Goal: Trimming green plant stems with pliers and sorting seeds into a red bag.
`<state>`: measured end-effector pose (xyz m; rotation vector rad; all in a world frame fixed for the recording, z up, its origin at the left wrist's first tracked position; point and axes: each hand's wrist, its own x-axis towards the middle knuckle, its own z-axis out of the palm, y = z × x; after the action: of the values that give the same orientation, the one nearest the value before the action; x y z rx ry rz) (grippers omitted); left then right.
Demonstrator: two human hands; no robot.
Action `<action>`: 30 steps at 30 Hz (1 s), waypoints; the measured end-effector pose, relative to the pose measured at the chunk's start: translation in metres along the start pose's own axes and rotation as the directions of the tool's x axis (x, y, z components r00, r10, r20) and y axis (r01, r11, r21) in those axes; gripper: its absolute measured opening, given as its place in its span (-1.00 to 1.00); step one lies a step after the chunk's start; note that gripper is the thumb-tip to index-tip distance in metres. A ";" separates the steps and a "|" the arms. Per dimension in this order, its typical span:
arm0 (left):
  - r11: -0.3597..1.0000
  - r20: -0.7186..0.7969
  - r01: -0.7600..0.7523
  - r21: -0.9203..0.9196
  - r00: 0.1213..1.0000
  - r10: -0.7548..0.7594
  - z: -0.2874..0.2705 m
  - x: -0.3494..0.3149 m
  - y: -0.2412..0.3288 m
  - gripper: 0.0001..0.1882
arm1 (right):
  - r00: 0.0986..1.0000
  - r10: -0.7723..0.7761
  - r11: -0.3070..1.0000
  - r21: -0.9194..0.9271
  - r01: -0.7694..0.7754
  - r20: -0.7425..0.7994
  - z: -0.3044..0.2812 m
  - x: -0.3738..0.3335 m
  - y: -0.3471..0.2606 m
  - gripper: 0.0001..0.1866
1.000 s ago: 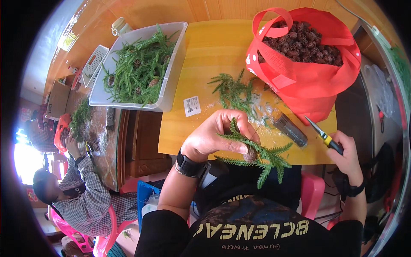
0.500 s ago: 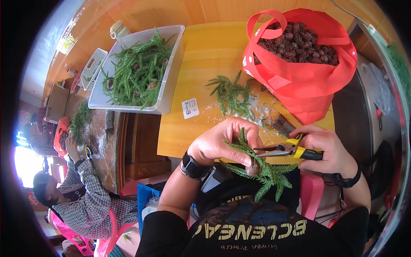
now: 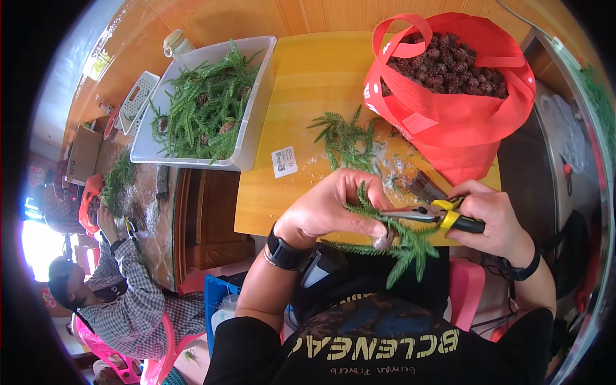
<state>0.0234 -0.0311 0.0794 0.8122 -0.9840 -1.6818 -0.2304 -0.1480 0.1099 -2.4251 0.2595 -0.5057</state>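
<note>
My left hand (image 3: pixel 340 208) pinches a green artificial pine sprig (image 3: pixel 410 247) over the near edge of the table. A pine cone (image 3: pixel 384 240) sits among its branches, just below my left fingertips. My right hand (image 3: pixel 493 215) is wrapped round the yellow-and-black handles of a pair of pliers (image 3: pixel 463 222). Their metal jaws reach left to the sprig beside my left fingers; what lies between the jaws is too small to make out. Farther back on the table lie loose green sprigs (image 3: pixel 346 136).
A red bag (image 3: pixel 462 128) full of pine cones stands at the back right. A translucent bin (image 3: pixel 247 144) of green sprigs with cones is at the back left. A white label (image 3: pixel 284 162) and white bits lie on the yellow table (image 3: pixel 308 77). Another person (image 3: pixel 138 301) sits at the left.
The sprig has tilted and risen slightly in my left hand. The pliers have turned and shifted, their jaws now higher beside the left fingers, and my right hand has moved a little.
</note>
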 end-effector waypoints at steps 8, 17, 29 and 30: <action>0.852 -0.399 0.028 0.522 0.891 0.215 0.013 0.007 0.000 -0.80 | 0.961 0.245 0.952 -0.157 -0.263 -0.126 0.005 0.000 -0.018 -0.68; 0.024 -0.072 0.086 0.996 0.622 0.780 0.026 0.025 -0.012 -0.84 | 0.903 0.320 0.882 -0.257 -0.395 -0.288 0.032 0.003 -0.025 -0.72; 0.925 -0.295 -0.219 0.310 0.903 0.313 -0.013 -0.016 0.005 -0.73 | 0.868 0.482 0.867 -0.077 -0.492 -0.121 0.010 -0.025 0.024 -0.70; 0.965 -0.234 -0.217 0.150 0.940 0.248 -0.013 -0.016 0.004 -0.72 | 0.908 0.398 0.888 -0.194 -0.417 -0.130 0.019 -0.034 0.042 -0.69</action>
<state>0.0406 -0.0197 0.0779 0.9253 -0.9711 -1.2906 -0.2556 -0.1597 0.0606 -2.4602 0.8846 -0.4060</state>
